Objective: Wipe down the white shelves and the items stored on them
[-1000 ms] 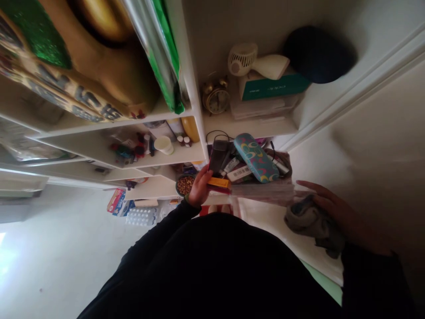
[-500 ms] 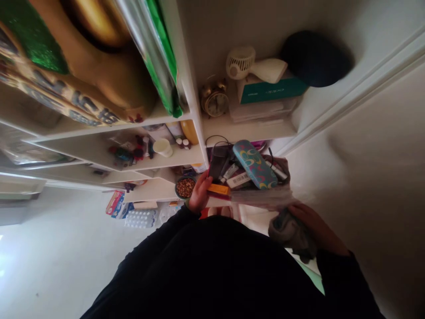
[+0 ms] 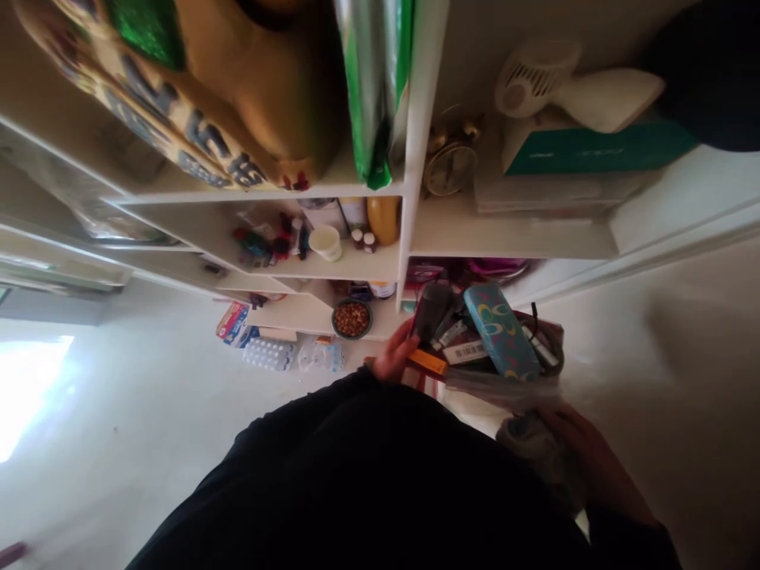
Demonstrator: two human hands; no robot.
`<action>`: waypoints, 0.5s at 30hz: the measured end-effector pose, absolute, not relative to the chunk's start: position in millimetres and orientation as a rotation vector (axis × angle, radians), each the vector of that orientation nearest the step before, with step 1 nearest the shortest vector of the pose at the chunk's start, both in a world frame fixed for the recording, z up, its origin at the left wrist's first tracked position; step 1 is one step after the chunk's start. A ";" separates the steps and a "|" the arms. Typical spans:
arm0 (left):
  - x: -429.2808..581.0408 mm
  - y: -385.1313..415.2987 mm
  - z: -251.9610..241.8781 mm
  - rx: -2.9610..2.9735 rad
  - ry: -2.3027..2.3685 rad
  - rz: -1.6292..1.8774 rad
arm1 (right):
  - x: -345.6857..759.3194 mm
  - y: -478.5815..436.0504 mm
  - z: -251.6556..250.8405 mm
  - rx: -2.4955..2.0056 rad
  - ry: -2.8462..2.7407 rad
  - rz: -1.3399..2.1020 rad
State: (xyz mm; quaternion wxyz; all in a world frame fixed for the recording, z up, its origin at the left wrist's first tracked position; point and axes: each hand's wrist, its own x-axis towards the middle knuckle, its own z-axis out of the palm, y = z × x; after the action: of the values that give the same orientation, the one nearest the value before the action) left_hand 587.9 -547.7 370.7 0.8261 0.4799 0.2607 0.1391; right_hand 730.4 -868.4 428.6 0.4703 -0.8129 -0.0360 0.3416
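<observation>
"Hands?"

"Left hand (image 3: 395, 354) grasps an orange packet (image 3: 427, 362), beside a teal glasses case (image 3: 502, 332) in a clear plastic bag (image 3: 499, 389). Right hand (image 3: 585, 459), blurred, lies over a grey cloth (image 3: 531, 451); grip undetermined."

"Room?"

"White shelving (image 3: 511, 237) carries an alarm clock (image 3: 451, 166) and a bowl of nuts (image 3: 351, 318), against a white wall (image 3: 682, 317)."

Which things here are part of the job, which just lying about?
In play:
left hand, beside orange packet
right hand, on crumpled grey cloth
teal patterned glasses case
black oblong item

Lying about:
brass alarm clock
white plastic fan
round bowl of reddish-brown beans
</observation>
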 end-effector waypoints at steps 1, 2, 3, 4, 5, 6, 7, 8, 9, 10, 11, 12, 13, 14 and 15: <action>586.7 -547.7 368.7 1.031 0.557 0.279 | 730.2 -869.7 424.6 -2.012 -0.090 0.835; 585.2 -547.3 366.7 1.049 0.557 0.263 | 730.0 -870.9 420.7 -2.027 -0.094 0.839; 583.6 -546.8 364.8 1.072 0.556 0.250 | 729.8 -871.9 416.9 -2.038 -0.096 0.844; 581.9 -546.0 362.9 1.094 0.557 0.237 | 729.7 -872.6 413.2 -2.048 -0.098 0.847; 580.2 -545.2 361.0 1.109 0.562 0.228 | 729.6 -873.2 409.6 -2.059 -0.101 0.849; 578.3 -544.1 359.3 1.119 0.564 0.217 | 729.5 -873.4 406.3 -2.066 -0.106 0.859; 576.3 -542.6 357.8 1.124 0.560 0.204 | 729.4 -873.2 403.3 -2.067 -0.110 0.878; 574.0 -540.8 356.3 1.126 0.548 0.190 | 729.3 -872.6 400.6 -2.065 -0.110 0.899; 571.3 -538.5 354.9 1.129 0.532 0.176 | 729.0 -871.5 398.3 -2.058 -0.106 0.916; 568.2 -535.8 353.4 1.132 0.514 0.163 | 728.6 -869.9 396.3 -2.050 -0.099 0.928; 564.5 -532.9 351.5 1.135 0.497 0.147 | 728.1 -867.7 394.7 -2.041 -0.090 0.938; 560.3 -529.9 349.2 1.135 0.485 0.130 | 727.4 -865.0 393.3 -2.034 -0.082 0.949; 555.6 -527.0 346.1 1.131 0.483 0.117 | 726.6 -861.9 392.1 -2.028 -0.078 0.959; 550.7 -524.4 342.4 1.125 0.489 0.103 | 725.6 -858.3 390.8 -2.020 -0.077 0.971; 545.7 -522.3 337.8 1.115 0.497 0.093 | 724.6 -854.3 389.4 -2.008 -0.078 0.986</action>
State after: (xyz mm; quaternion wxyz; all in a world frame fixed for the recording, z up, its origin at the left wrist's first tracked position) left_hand 545.7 -522.3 337.8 0.8184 0.5235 0.2332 0.0434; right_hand 724.6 -854.3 389.4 0.4365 -0.8071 -0.0313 0.3964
